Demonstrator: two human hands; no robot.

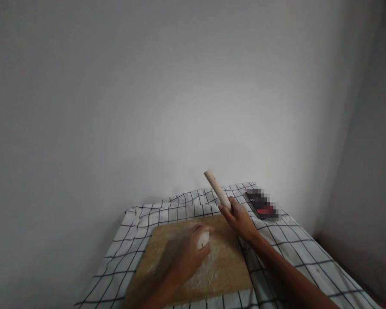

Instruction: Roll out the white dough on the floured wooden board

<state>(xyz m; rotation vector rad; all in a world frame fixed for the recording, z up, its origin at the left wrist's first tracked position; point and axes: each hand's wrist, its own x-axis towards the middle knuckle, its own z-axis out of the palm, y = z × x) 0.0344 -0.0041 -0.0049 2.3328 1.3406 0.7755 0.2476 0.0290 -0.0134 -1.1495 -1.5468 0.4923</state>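
My left hand [194,246] is closed around a pale lump of dough [203,240] over the wooden board [225,274]; its fingers hide part of the lump. White flour and small crumbs are scattered across the board. With my right hand [239,216] I grip the lower end of a light wooden rolling pin [217,189], tilted up and to the left above the board's far right corner.
Under the board, a white cloth with dark grid lines [292,240] covers the table. A dark item with a red patch [260,204], partly pixelated, lies at the back right. A plain wall [180,107] rises just behind the table.
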